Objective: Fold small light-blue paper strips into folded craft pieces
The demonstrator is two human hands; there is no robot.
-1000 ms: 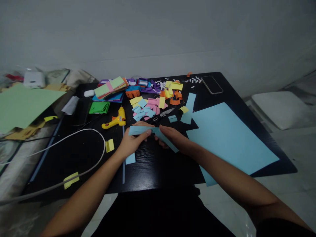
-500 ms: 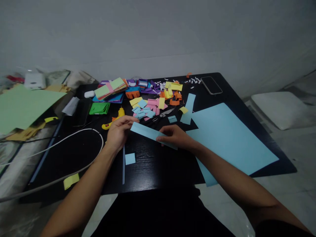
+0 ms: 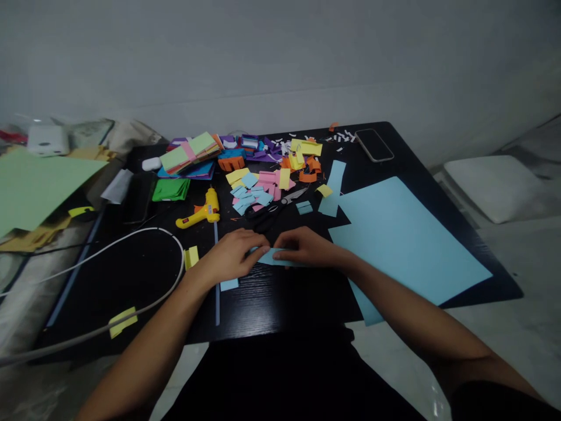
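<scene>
A light blue paper strip [image 3: 280, 256] spans both hands, low over the dark table [image 3: 263, 310]. My left hand [image 3: 240, 250] is closed on its left part, with the thumb near the middle. The strip's right part is pinched between the thumb and fingers of my right hand [image 3: 302, 247]. Partly under my left wrist lies a small blue paper piece [image 3: 229, 285], beside a thin glue stick or rod [image 3: 217, 304]. Scissors [image 3: 289, 199] lie beyond the hands, close to a heap of cut blue, pink and yellow paper pieces [image 3: 254, 190].
A large blue sheet [image 3: 407, 240] covers the right side, with a phone [image 3: 374, 145] behind it. A yellow glue gun [image 3: 204, 209] lies left of the paper heap. A white cable [image 3: 182, 257] loops across the left. Stacked coloured paper [image 3: 193, 155] stands at the back.
My left hand has moved right and toward me onto the strip, close to my right hand. The strip now lies lower and more level. The view has shifted slightly.
</scene>
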